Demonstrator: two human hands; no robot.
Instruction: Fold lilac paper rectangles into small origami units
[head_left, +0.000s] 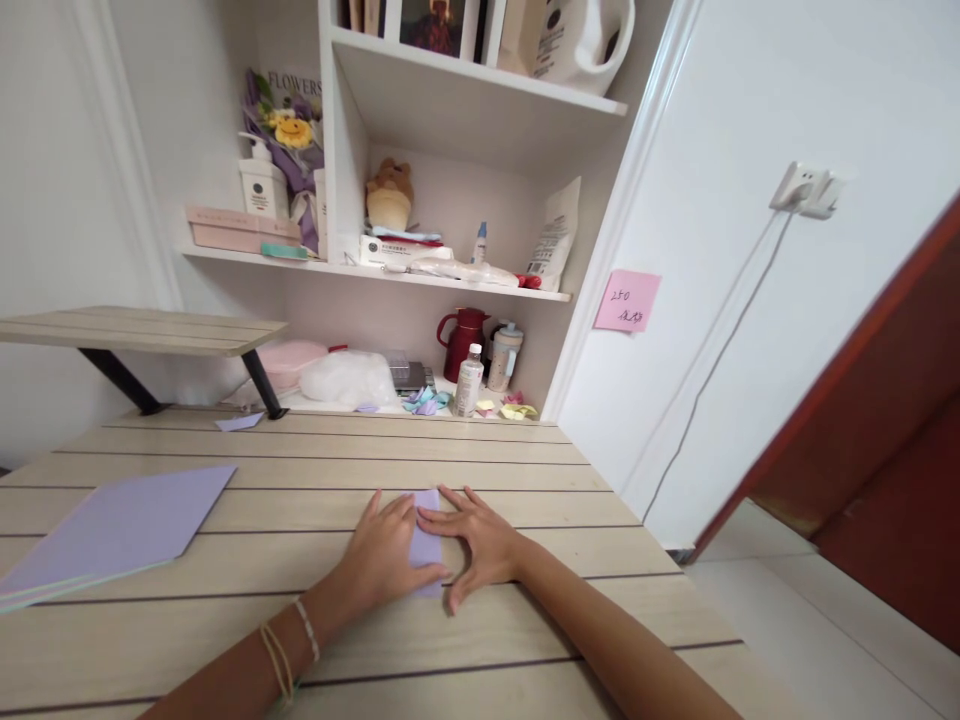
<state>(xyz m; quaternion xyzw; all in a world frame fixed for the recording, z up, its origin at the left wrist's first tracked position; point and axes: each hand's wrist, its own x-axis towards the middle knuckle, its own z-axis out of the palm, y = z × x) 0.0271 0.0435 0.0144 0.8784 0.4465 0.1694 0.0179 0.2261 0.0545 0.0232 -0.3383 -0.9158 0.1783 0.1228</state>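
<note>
A small purple sheet of paper (426, 546), narrow and upright in view, lies flat on the wooden table (540, 640). My left hand (390, 548) rests over its left side, with the thumb reaching across its lower part. From the right, my right hand (480, 540) touches the paper's upper right edge with its fingertips; its fingers are spread and the thumb stands apart on the table. Part of the paper is hidden under my left hand. Neither hand grips it.
A stack of larger purple paper (127, 525) lies at the left, a purple scrap (240, 423) behind it. A raised wooden stand (142, 330) is at the back left. Along the back are a bottle (469, 382), folded paper pieces (427, 402) and a red jug (463, 345) under shelves (375, 272).
</note>
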